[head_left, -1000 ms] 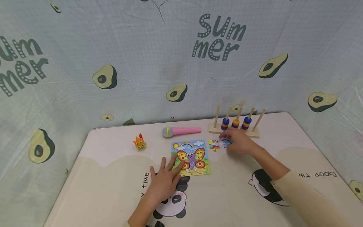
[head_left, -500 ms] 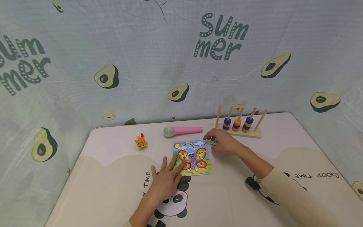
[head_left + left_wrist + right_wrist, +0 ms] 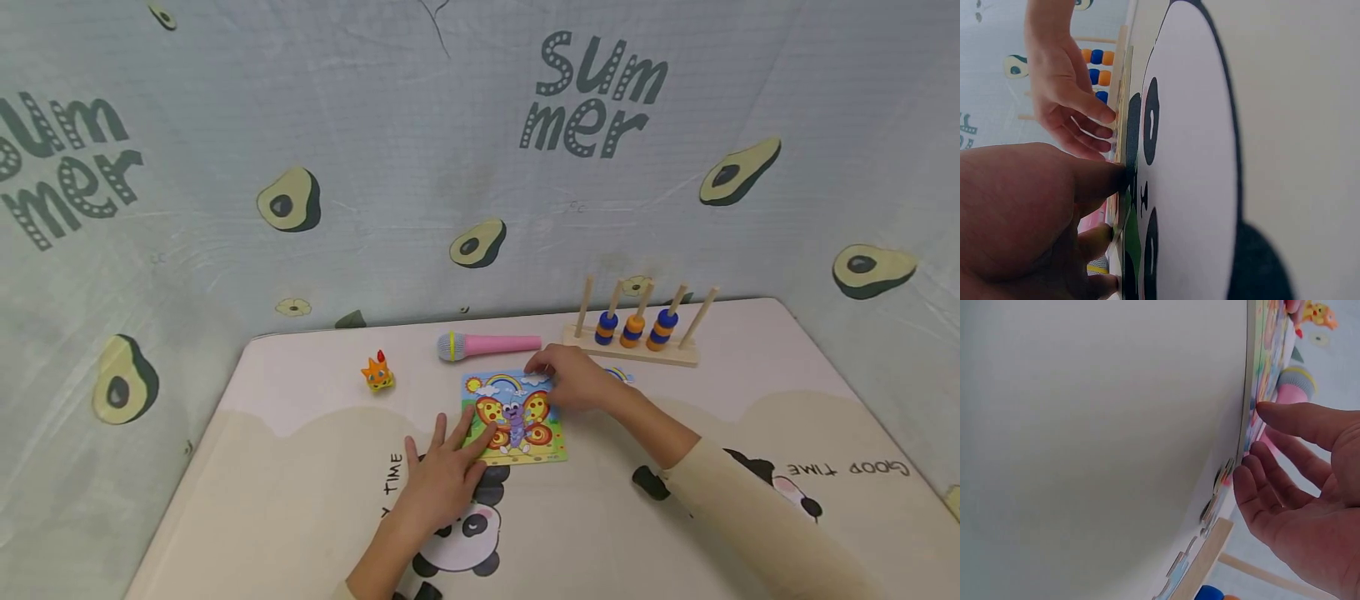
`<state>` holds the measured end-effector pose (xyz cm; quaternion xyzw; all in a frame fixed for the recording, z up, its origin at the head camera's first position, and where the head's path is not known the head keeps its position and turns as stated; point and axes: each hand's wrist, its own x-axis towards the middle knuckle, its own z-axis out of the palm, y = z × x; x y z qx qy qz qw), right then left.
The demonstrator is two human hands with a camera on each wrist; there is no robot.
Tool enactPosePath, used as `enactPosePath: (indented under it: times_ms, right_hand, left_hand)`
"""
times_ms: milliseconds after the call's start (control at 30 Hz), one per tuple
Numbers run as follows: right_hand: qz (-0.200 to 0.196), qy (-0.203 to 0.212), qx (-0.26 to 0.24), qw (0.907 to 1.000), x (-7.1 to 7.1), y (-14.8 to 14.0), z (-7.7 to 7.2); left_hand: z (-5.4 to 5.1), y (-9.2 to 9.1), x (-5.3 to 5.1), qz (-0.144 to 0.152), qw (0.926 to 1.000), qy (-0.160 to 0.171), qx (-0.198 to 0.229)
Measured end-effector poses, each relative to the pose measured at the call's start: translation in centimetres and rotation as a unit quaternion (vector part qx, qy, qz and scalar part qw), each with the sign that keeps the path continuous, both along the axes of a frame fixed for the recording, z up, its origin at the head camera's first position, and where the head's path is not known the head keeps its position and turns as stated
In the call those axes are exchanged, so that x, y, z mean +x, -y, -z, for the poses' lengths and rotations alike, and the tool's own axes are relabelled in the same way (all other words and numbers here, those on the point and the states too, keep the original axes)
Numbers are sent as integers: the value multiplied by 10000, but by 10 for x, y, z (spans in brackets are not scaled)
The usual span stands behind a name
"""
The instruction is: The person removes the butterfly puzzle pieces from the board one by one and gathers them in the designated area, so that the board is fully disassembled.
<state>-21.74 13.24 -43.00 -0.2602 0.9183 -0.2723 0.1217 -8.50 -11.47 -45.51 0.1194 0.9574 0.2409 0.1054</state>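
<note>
While the left hand [image 3: 442,482] rests, fingers spread, on the left edge of the butterfly puzzle [image 3: 517,422], the right hand [image 3: 576,380], loosely bent, empty, touches its far right corner.

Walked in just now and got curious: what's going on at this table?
A person is handling a butterfly puzzle. Their left hand rests on its lower left, fingers spread, while their right hand is at its upper right corner, with no loose piece showing in the fingers. Some loose pieces lie off that corner, toward the abacus. A microphone and an orange toy lie apart from both hands.
</note>
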Motion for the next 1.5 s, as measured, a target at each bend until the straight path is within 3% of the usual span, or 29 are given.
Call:
enactPosePath:
  times_ms: [500, 1033, 1500]
  right_hand:
    - [125, 243, 200, 9994, -2, 6, -2]
    - [101, -10, 90, 9999, -2, 7, -3]
    - [245, 28, 0, 9997, -3, 10, -1]
  left_hand:
    - [1, 0, 0, -2, 10000, 0, -32]
    - [-3, 0, 2, 35, 9999, -105, -31]
    - [-3, -1, 2, 7, 9999, -137, -14]
